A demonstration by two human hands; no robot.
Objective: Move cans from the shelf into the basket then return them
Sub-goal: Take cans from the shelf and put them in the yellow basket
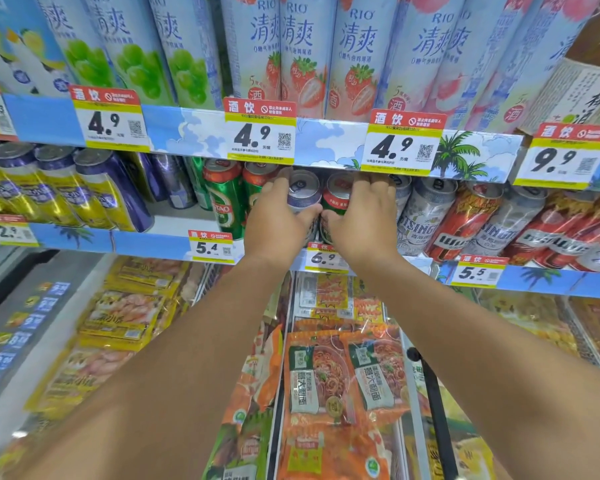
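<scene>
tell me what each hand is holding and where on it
Left hand grips a silver-blue can round its upper side; right hand grips a green can likewise.

- Tall pale-blue drink cans [352, 53] with strawberry, grape and peach pictures fill the top of the frame in a row.
- A brown bottle [589, 64] with a paper label stands at the upper right corner.
- Price tags [260, 133] with red headers hang along the upper shelf edge, three reading 4.9, one reading 9.9 at the right.
- Orange noodle packets [347, 379] lie at lower centre.
- Yellow snack packets [125, 317] lie at lower left.
</scene>
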